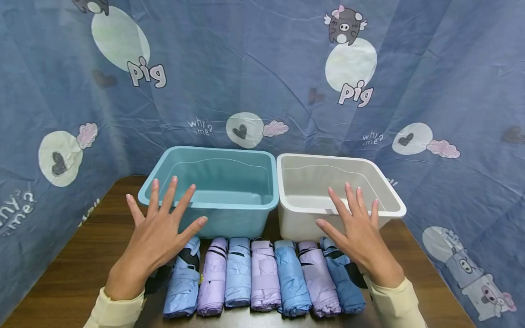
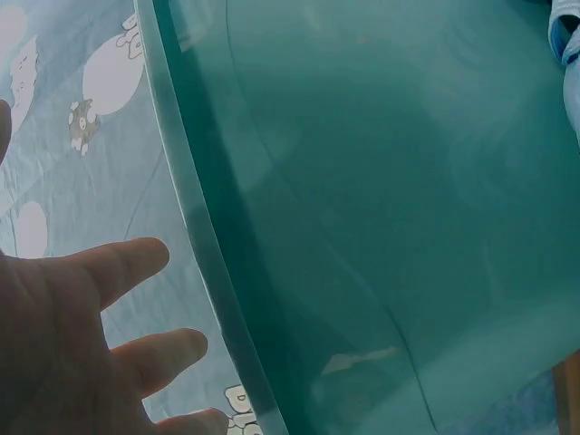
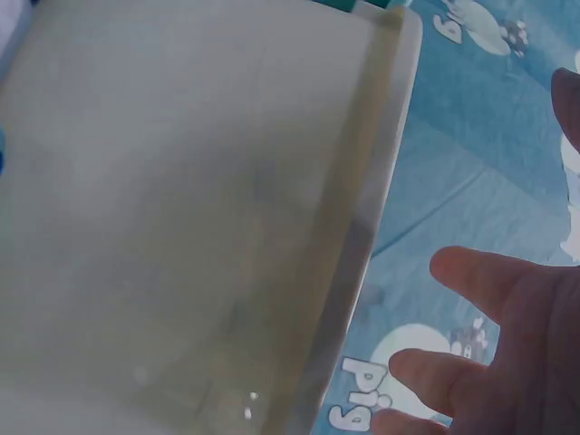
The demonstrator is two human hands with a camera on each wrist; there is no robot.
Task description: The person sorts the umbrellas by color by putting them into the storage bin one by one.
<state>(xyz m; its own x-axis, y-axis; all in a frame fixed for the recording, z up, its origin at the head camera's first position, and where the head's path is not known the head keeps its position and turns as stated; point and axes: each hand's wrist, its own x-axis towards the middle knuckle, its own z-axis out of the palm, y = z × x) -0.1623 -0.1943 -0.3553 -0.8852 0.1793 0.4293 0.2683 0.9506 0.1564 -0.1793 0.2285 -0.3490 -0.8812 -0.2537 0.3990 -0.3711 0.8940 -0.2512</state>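
Note:
My left hand [image 1: 157,237] is spread with straight fingers, overlapping the front rim of a teal plastic bin [image 1: 229,221] in the head view. My right hand [image 1: 362,234] is likewise spread, in front of a white plastic bin [image 1: 301,223]. Neither hand holds anything. Between the hands lies a row of folded umbrellas: a light blue umbrella [image 1: 182,289] at the left end, a lilac umbrella [image 1: 212,282], several more in alternating blue and lilac, and a darker blue umbrella [image 1: 348,291] at the right end. In the left wrist view, fingers [image 2: 149,263] show beside the teal bin's wall.
The two bins stand side by side at the back of a brown wooden table [image 1: 78,269], with what shows of their insides bare. Behind them hangs a blue curtain [image 1: 197,68] printed with pigs and hearts. Black parts show under both wrists.

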